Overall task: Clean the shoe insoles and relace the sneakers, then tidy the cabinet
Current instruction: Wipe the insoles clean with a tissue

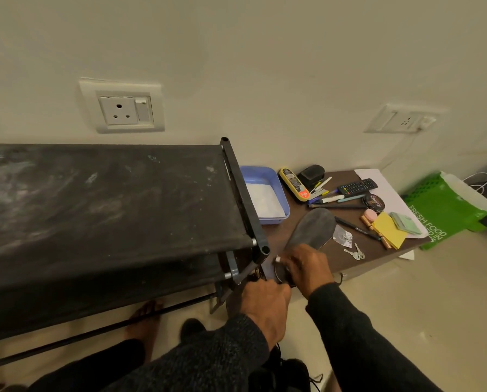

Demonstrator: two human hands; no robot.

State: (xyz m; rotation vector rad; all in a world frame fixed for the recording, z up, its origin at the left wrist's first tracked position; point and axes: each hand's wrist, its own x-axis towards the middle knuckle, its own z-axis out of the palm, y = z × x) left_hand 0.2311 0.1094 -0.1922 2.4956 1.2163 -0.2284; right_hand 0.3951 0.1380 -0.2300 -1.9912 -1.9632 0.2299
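1. A black fabric-topped shoe rack (pixel 104 199) fills the left side, its top smeared with pale dust; a bare foot (pixel 144 321) shows on the floor beneath its lower bars.
2. The left hand (pixel 265 304) sits just right of the rack's near corner post, fingers curled downward around something dark at the table edge; what it grips is hidden by the knuckles.
3. The right hand (pixel 307 267) lies just beyond and right of the left one, fingers curled over the near end of the grey insole (pixel 313 227), with a small white object (pixel 278 259) pinched at the fingertips.
4. The insole lies flat on the brown table (pixel 347 261), its heel end under the right hand and its toe end pointing far and right, away from both hands.
5. Left of the insole and against the rack stands a blue tray (pixel 276 190) holding white powder.
6. Right of the insole lie keys (pixel 355 253), a pencil (pixel 355 228), yellow sticky notes (pixel 389 230) and a round black tin (pixel 373 202); farther off are a remote (pixel 356 186), pens and a yellow shoe brush (pixel 294 183).
7. At the far right a green shopping bag (pixel 446 210) stands on the floor beside the table.
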